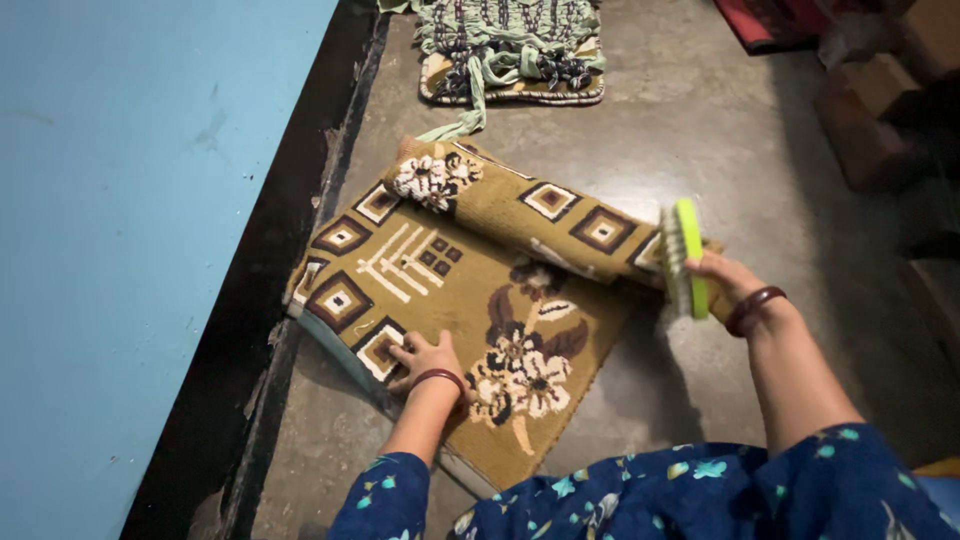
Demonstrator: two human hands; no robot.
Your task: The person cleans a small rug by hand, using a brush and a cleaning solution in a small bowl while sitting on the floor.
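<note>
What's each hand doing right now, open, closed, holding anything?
Left hand: open, fingers spread, pressed flat on the patterned mat.
Right hand: closed around a green brush, held at the mat's rolled end.

Your left hand [425,358] rests on the mat [450,310]; your right hand [722,278] holds the brush [686,256] at its rolled far end.

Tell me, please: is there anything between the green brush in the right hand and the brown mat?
Nothing visible. The green brush, in the grip of the right hand, is right at the rolled end of the brown mat. The left hand presses the flat part.
</note>
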